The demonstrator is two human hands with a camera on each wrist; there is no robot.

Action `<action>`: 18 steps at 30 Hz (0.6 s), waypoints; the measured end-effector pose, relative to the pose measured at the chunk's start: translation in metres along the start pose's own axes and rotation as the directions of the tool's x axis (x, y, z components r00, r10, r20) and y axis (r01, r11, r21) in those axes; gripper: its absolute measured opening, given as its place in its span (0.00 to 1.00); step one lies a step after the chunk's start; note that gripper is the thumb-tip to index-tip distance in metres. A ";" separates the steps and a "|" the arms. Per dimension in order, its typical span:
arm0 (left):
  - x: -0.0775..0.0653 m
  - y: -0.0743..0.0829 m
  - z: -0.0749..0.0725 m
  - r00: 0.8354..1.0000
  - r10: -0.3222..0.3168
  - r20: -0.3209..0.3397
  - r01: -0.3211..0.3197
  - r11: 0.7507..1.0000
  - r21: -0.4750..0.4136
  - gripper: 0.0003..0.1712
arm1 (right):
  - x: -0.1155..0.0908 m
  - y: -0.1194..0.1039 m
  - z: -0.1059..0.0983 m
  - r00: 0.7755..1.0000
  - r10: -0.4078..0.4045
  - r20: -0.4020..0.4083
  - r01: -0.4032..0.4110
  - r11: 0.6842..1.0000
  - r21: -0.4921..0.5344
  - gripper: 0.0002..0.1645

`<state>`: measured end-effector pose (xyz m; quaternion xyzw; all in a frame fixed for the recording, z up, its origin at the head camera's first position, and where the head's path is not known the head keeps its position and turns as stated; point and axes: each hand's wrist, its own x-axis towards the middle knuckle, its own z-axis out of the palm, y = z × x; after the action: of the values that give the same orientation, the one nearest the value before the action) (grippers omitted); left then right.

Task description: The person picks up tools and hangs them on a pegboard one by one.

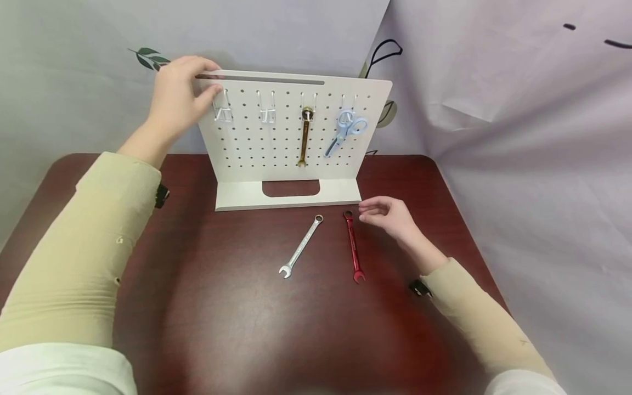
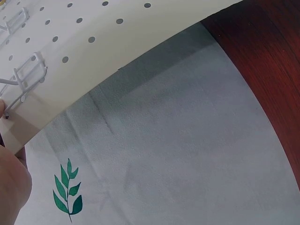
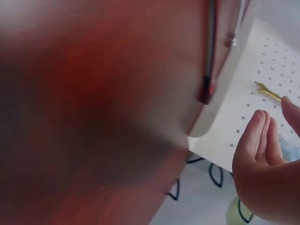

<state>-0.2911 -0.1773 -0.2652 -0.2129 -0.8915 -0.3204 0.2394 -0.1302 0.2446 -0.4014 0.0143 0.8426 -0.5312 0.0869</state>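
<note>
My left hand (image 1: 180, 93) grips the top left corner of a white pegboard stand (image 1: 237, 193), its thumb on the front face and fingers over the top edge. In the left wrist view only part of that hand (image 2: 11, 183) shows. Just right of a red combination wrench (image 1: 353, 247) on the table, my right hand (image 1: 390, 218) hovers with fingers extended, holding nothing. A silver combination wrench (image 1: 302, 248) lies left of the red one. From the board's hooks hang a gold wrench (image 1: 304, 140) and light blue scissors (image 1: 343, 130).
Two wire hooks (image 1: 224, 114) on the board's left side hold nothing. The stand rests toward the back of a dark red wooden table (image 1: 237, 307). Pale cloth (image 1: 543, 164) with leaf prints hangs behind and to the right.
</note>
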 end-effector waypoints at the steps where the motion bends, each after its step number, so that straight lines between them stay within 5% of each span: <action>1: 0.000 0.000 0.000 1.000 0.001 0.001 -0.001 1.000 0.001 0.16 | -0.001 0.003 0.000 1.000 0.005 0.011 -0.005 1.000 -0.010 0.22; 18: -0.001 0.002 -0.001 1.000 0.010 -0.007 -0.010 1.000 -0.010 0.15 | -0.013 0.031 0.012 0.986 0.064 0.153 -0.048 0.993 -0.105 0.25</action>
<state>-0.2892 -0.1769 -0.2637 -0.2173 -0.8879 -0.3245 0.2430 -0.1122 0.2481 -0.4320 -0.0081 0.8583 -0.4847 0.1683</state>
